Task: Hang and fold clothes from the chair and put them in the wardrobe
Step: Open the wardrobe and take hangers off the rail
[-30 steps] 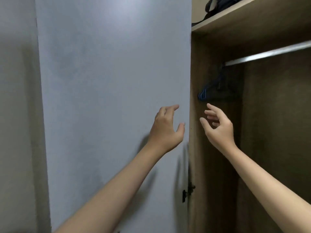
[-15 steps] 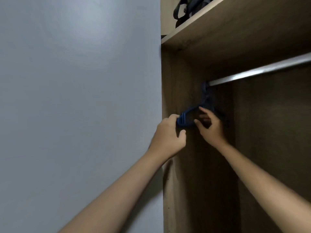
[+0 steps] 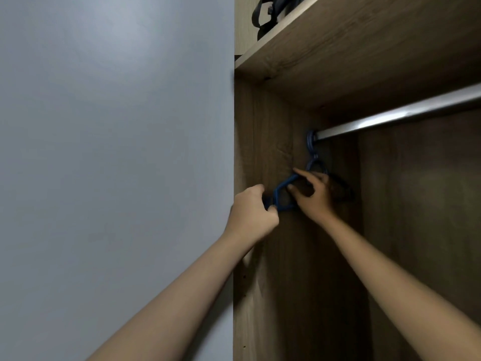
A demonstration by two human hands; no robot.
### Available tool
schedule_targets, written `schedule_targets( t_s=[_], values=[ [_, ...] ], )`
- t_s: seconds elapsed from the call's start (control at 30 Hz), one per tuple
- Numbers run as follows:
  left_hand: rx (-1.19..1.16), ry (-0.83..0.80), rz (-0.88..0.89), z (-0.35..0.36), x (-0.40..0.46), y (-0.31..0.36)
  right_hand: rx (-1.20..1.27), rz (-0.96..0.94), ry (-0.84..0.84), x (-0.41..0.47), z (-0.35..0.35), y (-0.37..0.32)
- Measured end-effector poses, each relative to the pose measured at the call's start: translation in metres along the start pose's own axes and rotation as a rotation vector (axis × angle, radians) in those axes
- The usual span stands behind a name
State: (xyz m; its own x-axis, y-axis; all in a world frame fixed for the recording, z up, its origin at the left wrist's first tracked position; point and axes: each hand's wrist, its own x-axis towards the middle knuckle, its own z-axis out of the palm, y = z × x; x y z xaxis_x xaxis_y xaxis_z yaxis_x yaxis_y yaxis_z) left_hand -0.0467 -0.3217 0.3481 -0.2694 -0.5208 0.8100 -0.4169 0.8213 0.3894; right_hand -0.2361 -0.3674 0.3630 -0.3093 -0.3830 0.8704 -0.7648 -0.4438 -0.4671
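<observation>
Left hand [image 3: 251, 213]: fist closed round the near, lower end of a blue plastic hanger [image 3: 283, 190], knuckles just beside the front edge of the wardrobe's left side panel [image 3: 263, 142].

Right hand [image 3: 313, 195]: fingers curled over the hanger's sloping arm further in, index finger laid along its upper edge, thumb beneath; a grip on the hanger, not a flat rest.

Hanger: blue hooks [image 3: 310, 142] sit over the extreme left end of the metal rail [image 3: 400, 114], hard against the side panel (more than one hook seems stacked there; the count cannot be told). The far arm of the hanger runs into shadow behind the right hand.

Rail: bare along its whole visible run to the right, free room beneath it down the dark interior.

Shelf [image 3: 364, 48]: wooden board directly above the rail, a narrow gap between the two. A dark strapped bag [image 3: 268, 14] overhangs its front edge at top.

Door [image 3: 117, 152]: pale grey, swung open at left, its edge meeting the side panel.

No clothes in view.
</observation>
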Motion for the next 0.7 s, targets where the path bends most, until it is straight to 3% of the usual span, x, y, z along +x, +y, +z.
schedule_targets(
  t_s=[0.3,0.7],
  values=[
    [0.006,0.081,-0.052,0.002,0.003,0.007,0.023,-0.076,-0.074,0.019,-0.014,0.008],
    [-0.029,0.159,-0.020,-0.014,0.008,0.020,0.006,-0.191,0.026,0.029,-0.022,-0.021]
  ],
)
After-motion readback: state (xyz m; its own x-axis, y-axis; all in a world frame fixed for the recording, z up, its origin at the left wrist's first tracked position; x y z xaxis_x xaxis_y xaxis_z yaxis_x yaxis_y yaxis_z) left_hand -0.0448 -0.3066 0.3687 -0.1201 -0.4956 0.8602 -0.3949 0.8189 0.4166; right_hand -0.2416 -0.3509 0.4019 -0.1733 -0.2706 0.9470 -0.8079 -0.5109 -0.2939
